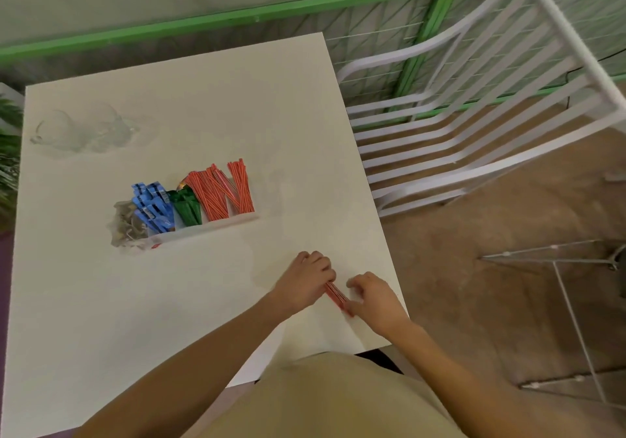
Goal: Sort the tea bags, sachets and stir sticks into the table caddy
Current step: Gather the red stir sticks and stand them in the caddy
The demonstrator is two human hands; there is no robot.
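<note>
A small bundle of red striped sachets (336,294) lies near the table's front right corner. My left hand (306,283) grips its far end with curled fingers, and my right hand (374,297) pinches its near end. The white table caddy (206,231) stands in the middle of the table, well to the left and beyond both hands. It holds red striped sachets (225,192) on the right, green sachets (186,207), blue sachets (152,205) and pale wrapped items (127,225) at the left end.
The white table (169,302) has its right edge just beyond my right hand. Clear glass cups (81,131) stand at the far left. A white slatted chair (474,115) stands to the right, and a wire frame (576,319) on the brown floor.
</note>
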